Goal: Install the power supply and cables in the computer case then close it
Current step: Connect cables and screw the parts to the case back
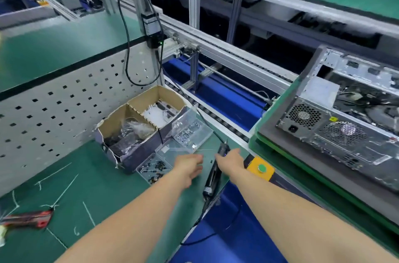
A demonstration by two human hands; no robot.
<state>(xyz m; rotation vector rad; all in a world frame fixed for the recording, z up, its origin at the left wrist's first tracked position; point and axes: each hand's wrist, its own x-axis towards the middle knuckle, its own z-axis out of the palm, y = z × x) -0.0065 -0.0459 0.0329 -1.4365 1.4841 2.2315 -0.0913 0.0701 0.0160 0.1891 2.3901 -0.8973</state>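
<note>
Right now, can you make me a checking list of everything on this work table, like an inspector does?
Surface: green mat, strewn with white cable-tie offcuts.
Job's things: computer case lying open at right, power supply in its rear corner; electric screwdriver lying at the bench edge.
Clutter: cardboard box of bagged parts, clear screw trays, red cutters.
Hands: left hand relaxed, holding nothing, near the trays; right hand at the screwdriver's upper end, grip unclear.
Cables: black cord looping down the pegboard; loose wires inside the case.
Surroundings: roller conveyor, yellow box with green button.
</note>
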